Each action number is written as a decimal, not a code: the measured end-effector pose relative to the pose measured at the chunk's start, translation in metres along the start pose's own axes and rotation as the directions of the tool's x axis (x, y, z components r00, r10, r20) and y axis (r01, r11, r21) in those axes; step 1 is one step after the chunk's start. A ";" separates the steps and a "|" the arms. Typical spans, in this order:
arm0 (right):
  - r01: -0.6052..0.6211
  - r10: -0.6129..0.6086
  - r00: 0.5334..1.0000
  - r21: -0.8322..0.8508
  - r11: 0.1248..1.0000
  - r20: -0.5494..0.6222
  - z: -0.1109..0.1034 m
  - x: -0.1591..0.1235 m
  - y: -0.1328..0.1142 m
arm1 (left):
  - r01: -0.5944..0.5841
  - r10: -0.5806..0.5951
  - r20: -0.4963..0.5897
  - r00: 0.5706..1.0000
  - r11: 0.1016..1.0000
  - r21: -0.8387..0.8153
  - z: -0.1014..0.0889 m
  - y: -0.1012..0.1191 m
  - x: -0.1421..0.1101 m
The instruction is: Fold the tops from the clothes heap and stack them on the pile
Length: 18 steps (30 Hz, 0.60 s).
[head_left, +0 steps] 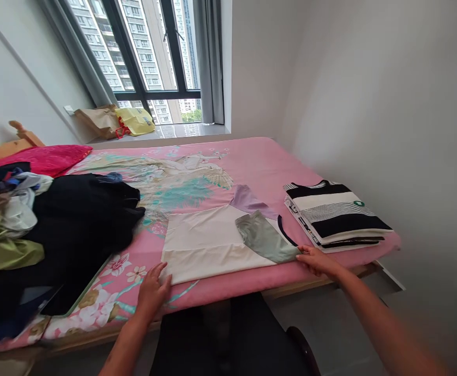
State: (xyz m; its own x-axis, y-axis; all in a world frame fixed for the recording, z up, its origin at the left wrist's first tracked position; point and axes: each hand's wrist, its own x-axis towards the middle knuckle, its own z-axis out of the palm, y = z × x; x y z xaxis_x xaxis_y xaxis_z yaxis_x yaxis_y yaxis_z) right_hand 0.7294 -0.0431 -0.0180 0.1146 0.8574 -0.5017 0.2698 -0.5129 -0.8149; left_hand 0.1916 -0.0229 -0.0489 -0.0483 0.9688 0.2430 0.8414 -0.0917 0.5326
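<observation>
A cream T-shirt lies flat on the bed, folded lengthwise, with a grey-green sleeve turned over its front and a lilac sleeve on the far side. A dark collar band shows at its right end. My right hand pinches the near shoulder corner beside the collar. At the opposite end, my left hand rests by the near hem corner, fingers apart and touching the cloth's edge; whether any fabric sits under the thumb is hard to see.
Folded clothes are stacked at the bed's right end, a striped top uppermost. On the left lies a loose heap of clothes, with a dark-screened tablet or phone beside it. Bags sit on the windowsill. The pink bed meets walls behind.
</observation>
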 end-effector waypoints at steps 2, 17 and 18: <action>-0.039 0.034 0.993 0.037 0.999 0.116 0.000 0.001 0.006 | -0.036 0.036 0.030 0.999 0.999 0.018 -0.005 0.007 0.008; -0.124 0.092 0.964 0.115 0.986 0.249 0.007 0.015 0.030 | 0.319 -0.291 0.491 0.821 0.947 0.027 -0.024 0.028 0.101; -0.127 0.095 0.964 0.118 0.985 0.248 0.007 0.016 0.031 | 0.364 -0.315 0.508 0.802 0.931 0.003 -0.026 0.028 0.101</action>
State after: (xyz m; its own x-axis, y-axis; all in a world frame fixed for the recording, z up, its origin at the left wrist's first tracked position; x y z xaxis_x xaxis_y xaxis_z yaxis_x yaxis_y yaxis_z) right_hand 0.7331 -0.0452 -0.0534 -0.1013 0.7675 -0.6330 0.1381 -0.6193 -0.7729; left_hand 0.1960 0.0663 0.0120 -0.0303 0.9226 -0.3846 0.7678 0.2679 0.5821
